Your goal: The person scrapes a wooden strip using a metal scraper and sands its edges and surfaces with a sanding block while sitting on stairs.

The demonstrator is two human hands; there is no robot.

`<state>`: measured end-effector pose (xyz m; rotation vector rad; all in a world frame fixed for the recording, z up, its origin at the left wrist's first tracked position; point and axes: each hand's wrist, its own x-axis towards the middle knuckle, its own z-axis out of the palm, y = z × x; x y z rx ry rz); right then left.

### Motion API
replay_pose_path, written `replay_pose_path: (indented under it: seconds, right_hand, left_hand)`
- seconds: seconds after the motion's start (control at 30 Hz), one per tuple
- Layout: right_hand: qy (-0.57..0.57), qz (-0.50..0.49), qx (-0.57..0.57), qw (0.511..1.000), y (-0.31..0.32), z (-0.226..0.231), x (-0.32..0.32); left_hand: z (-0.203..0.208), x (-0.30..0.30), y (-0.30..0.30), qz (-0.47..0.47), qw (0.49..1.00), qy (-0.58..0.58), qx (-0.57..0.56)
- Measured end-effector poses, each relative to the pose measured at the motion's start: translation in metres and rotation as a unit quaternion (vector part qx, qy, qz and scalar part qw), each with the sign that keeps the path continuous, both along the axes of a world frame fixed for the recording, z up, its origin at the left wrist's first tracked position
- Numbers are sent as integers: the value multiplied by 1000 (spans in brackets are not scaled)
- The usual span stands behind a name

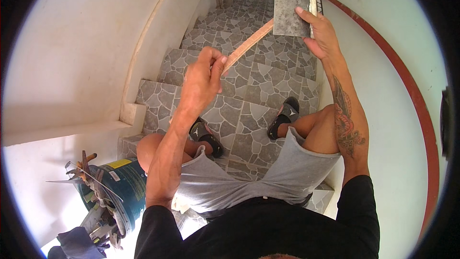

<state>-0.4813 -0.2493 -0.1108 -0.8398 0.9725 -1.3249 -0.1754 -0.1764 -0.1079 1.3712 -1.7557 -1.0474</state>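
Two hands are raised over the tiled stairs (249, 100): the right hand (322, 31) clasps a grey tile piece (289, 9) by its edge, the left hand (203, 79) pinches a wooden stick (249, 44) slanting up against it. Stiff, brittle and probably fairly heavy, the tile wants an edge hold (its far edge is cut off). A bucket of tools (117, 187) stands lower left, contents unclear.

Seated on tiled stairs (249, 100) running down toward 12 o'clock. Tile piece (291, 9) pinched in right grip (322, 36) at 1 o'clock; wooden stick (247, 45) in left grip (203, 79) just left of it, its tip touching the tile. Bucket (120, 187) packed with tools (88, 172) at 8 o'clock, beside the left knee.
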Motion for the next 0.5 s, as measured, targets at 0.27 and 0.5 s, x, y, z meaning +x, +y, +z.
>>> replay_pose_path:
  seconds: [0.27,0.5]
  right_hand:
    - [19,1,22,1000,-1,-2,1]
    - [26,13,-2,1000,2,2,5]
  left_hand:
    - [0,-1,0,22,997,27,75]
    - [-5,6,-5,-38,985,70,150]
